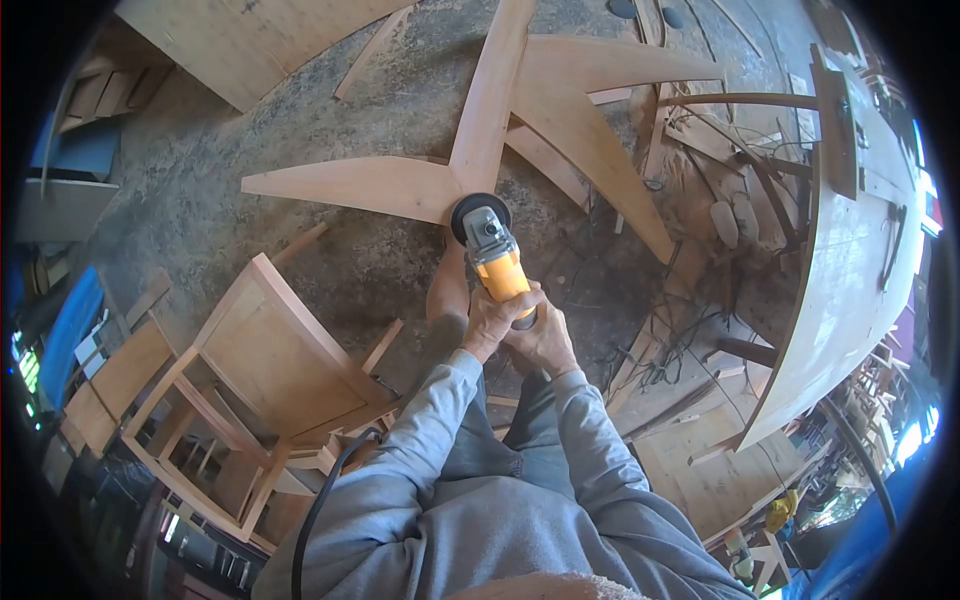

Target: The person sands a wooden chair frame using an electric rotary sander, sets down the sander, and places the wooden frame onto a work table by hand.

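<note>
A yellow angle grinder (500,275) with a grey metal head is held in front of my body. My left hand (487,322) wraps round its body from the left, and my right hand (545,335) closes round its rear end from the right. The dark round disc (466,212) at its far end lies over the joint of a pale wooden piece (370,187) with pointed arms. One arm stretches left and another runs up and away. Whether the disc touches the wood cannot be made out.
A wooden chair frame (290,340) stands at the left. Behind the joint lies another angled wooden piece (590,115). A large pale board (850,260) stands at the right, near tangled cables (655,360) and offcuts. A black cable (315,510) passes my left arm.
</note>
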Demonstrator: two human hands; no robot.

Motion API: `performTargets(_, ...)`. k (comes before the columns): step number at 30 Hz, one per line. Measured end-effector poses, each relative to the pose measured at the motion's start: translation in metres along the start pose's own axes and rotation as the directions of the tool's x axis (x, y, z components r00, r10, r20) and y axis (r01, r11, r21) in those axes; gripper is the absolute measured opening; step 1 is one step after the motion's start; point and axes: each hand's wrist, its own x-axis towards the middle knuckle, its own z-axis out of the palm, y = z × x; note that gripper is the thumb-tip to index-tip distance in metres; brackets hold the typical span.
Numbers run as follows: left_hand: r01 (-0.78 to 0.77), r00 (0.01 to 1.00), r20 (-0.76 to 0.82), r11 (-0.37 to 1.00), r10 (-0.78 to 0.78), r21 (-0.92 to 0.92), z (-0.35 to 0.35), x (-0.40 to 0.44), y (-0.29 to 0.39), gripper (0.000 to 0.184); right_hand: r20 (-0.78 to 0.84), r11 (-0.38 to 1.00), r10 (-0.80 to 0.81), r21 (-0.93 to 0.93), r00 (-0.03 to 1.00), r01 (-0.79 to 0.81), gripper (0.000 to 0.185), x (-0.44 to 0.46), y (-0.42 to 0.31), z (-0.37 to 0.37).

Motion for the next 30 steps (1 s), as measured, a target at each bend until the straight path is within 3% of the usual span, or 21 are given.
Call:
performTargets(6,0.04,0.998,0.045,0.999,-0.039,-0.027,0.004,0.049,0.036,0.04,-0.062,0.999,-0.004,0.054,0.998,0.008,0.074,0.045,-0.034,-0.012)
performTargets(10,0.002,0.998,0.059,0.994,-0.009,0.11,0.013,0.076,0.091,0.045,-0.09,0.996,0.071,0.06,0.993,-0.066,0.075,0.075,-0.052,-0.02)
performTargets(13,-0.032,0.997,0.076,0.996,0.026,0.08,0.016,0.097,0.109,0.044,-0.103,0.995,0.021,0.104,0.994,-0.01,0.073,0.098,-0.058,-0.025)
performTargets(14,0.022,0.993,0.116,0.996,-0.032,0.083,0.016,0.106,0.115,0.052,-0.117,0.994,0.012,0.109,0.993,0.001,0.069,0.107,-0.056,-0.026)
performTargets(17,-0.043,0.991,0.132,0.995,0.031,0.087,0.02,0.13,0.129,0.055,-0.132,0.999,0.021,0.039,0.991,-0.016,0.066,0.127,-0.075,-0.035)
performTargets(18,-0.083,0.987,0.144,0.996,0.076,0.045,0.024,0.135,0.137,0.061,-0.15,0.998,-0.015,0.06,0.989,0.024,0.064,0.135,-0.075,-0.037)
performTargets(21,-0.03,0.983,0.184,0.998,0.02,0.05,0.033,0.157,0.16,0.069,-0.164,0.985,-0.085,0.132,0.983,0.107,0.062,0.163,-0.073,-0.047)
performTargets(22,-0.172,0.978,0.122,0.985,0.168,0.02,0.041,0.161,0.17,0.066,-0.146,0.969,-0.094,0.214,0.985,0.124,0.059,0.17,-0.085,-0.052)
performTargets(23,-0.143,0.98,0.143,0.989,0.135,0.046,0.043,0.173,0.175,0.064,-0.158,0.963,-0.097,0.235,0.983,0.133,0.056,0.178,-0.097,-0.056)
performTargets(26,-0.109,0.984,0.161,0.981,0.083,0.161,0.048,0.207,0.197,0.057,-0.203,0.98,-0.14,0.111,0.969,0.165,0.051,0.203,-0.121,-0.07)
performTargets(29,-0.137,0.98,0.162,0.985,0.119,0.108,0.052,0.215,0.19,0.057,-0.206,0.993,-0.114,-0.025,0.972,0.111,0.052,0.209,-0.124,-0.076)
performTargets(30,-0.106,0.983,0.161,0.989,0.089,0.101,0.05,0.211,0.188,0.057,-0.2,0.992,-0.117,0.019,0.973,0.123,0.053,0.207,-0.12,-0.074)
